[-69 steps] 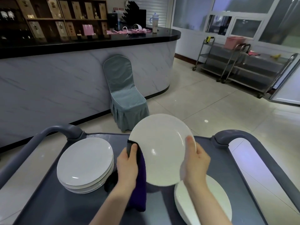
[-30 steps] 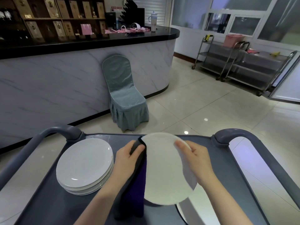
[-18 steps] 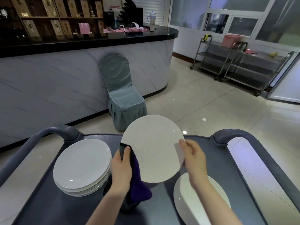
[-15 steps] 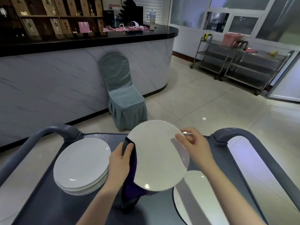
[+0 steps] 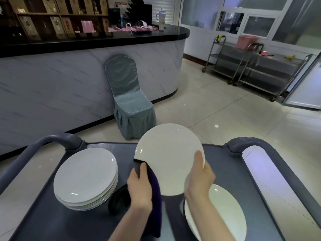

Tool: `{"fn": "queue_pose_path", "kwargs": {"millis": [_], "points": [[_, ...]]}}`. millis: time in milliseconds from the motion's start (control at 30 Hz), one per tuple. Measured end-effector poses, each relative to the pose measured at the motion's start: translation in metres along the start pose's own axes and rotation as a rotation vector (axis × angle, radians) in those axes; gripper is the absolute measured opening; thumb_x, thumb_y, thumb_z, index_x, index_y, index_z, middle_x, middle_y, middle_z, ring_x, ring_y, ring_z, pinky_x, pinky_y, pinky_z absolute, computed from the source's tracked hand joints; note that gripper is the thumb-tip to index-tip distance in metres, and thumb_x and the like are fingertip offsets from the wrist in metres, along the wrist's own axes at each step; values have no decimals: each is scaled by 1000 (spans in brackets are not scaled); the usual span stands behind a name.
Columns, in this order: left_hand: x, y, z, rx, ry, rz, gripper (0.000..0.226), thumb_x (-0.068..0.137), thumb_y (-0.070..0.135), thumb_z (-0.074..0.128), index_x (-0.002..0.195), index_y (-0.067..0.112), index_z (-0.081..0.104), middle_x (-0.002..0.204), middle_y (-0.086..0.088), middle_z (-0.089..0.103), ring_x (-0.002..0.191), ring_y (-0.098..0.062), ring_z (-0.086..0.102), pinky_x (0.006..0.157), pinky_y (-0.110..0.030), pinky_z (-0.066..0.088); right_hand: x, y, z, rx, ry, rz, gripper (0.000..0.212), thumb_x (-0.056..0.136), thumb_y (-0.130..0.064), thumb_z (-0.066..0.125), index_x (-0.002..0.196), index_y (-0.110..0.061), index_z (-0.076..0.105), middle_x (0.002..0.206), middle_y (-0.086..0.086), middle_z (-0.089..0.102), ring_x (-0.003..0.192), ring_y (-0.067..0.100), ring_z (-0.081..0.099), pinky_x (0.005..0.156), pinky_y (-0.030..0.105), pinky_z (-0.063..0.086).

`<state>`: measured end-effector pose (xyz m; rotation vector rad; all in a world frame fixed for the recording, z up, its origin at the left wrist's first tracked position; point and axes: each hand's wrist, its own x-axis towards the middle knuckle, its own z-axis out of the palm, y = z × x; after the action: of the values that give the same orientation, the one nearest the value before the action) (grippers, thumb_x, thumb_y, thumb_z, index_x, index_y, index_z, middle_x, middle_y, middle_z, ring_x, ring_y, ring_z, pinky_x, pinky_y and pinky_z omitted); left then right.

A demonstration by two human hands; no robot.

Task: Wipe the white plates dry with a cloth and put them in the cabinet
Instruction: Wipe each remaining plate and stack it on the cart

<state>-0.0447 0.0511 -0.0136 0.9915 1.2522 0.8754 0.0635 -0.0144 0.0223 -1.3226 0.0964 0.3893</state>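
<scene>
Grey cart (image 5: 225,171) carries a lone plate (image 5: 222,213) nearest. Just above it, the left hand (image 5: 139,186) pinches the purple cloth (image 5: 155,206) over the left rim of the held plate (image 5: 169,157). The right hand (image 5: 199,180) clasps the opposite rim, thumb on its face. Turning it by the rim should let the cloth reach both faces. Farther left sits the plate stack (image 5: 86,174).

The left hand (image 5: 139,186) and right hand (image 5: 199,180) are bare, and both forearms are uncovered as far as they can be seen.
</scene>
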Motion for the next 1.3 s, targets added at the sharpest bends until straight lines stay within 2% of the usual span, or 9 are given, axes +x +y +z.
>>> {"fn": "queue_pose_path", "kwargs": {"millis": [200, 300, 400, 500, 633, 733, 867, 1033, 1300], "points": [[17, 6, -9, -39, 14, -102, 26, 99, 32, 54, 88, 10, 63, 96, -9, 69, 90, -24, 63, 89, -43, 51, -7, 16, -20, -244, -217, -148, 17, 98, -38, 58, 85, -35, 69, 77, -24, 70, 76, 6, 66, 62, 11, 48], [38, 22, -22, 3, -15, -48, 30, 99, 31, 53, 86, 9, 67, 87, -7, 71, 81, -23, 64, 76, -39, 52, 2, 3, -46, -549, -450, -571, 49, 89, -47, 69, 132, -60, 48, 137, -34, 52, 128, -11, 48, 98, 4, 37], [53, 35, -31, 100, -51, -12, 34, 98, 31, 54, 83, 4, 67, 83, -10, 71, 77, -25, 62, 72, -38, 50, 20, -6, -61, -1052, -725, -1283, 70, 88, -55, 68, 149, -34, 43, 161, -2, 33, 151, 17, 26, 124, 38, 15], [59, 45, -33, 186, -136, 6, 37, 99, 30, 54, 89, -3, 67, 87, -12, 73, 74, -23, 65, 70, -34, 52, 25, -6, -59, -1275, -837, -1585, 49, 88, -30, 76, 135, -21, 63, 148, 6, 52, 140, 27, 45, 112, 53, 38], [54, 55, -30, 123, -258, -115, 31, 99, 29, 55, 95, 2, 70, 92, -13, 76, 72, -19, 69, 66, -28, 54, 16, -4, -56, -1172, -827, -1706, 36, 90, -7, 55, 120, -17, 73, 129, 6, 68, 118, 27, 66, 92, 39, 57], [43, 62, -26, -152, -343, -261, 32, 99, 35, 56, 106, 8, 73, 97, -9, 77, 84, -22, 74, 71, -32, 55, 3, -6, -49, -1101, -807, -1546, 29, 94, -20, 60, 120, -23, 73, 126, -4, 70, 112, 17, 69, 80, 30, 61], [21, 60, -5, -180, -442, -186, 51, 94, 56, 53, 125, 17, 65, 101, 2, 72, 93, -14, 67, 85, -33, 51, -23, -3, -34, -840, -854, -896, 27, 99, -34, 56, 124, -37, 68, 121, -24, 69, 107, -8, 63, 90, 22, 53], [-8, 38, 14, 292, -558, 581, 52, 105, 45, 28, 152, 41, 6, 161, 28, -1, 147, 9, -5, 125, -33, 2, -34, -11, -14, -408, -611, -412, 21, 96, -38, 52, 87, -33, 71, 81, -14, 72, 75, -4, 62, 70, 11, 47], [-32, 13, 11, 647, -681, 889, 64, 93, 38, 19, 152, 28, -4, 162, 16, -12, 149, -4, -17, 124, -42, -7, -29, -25, -13, -200, -542, -213, 32, 104, -24, 49, 88, -24, 77, 86, 1, 76, 78, 7, 69, 67, 18, 53]]}}
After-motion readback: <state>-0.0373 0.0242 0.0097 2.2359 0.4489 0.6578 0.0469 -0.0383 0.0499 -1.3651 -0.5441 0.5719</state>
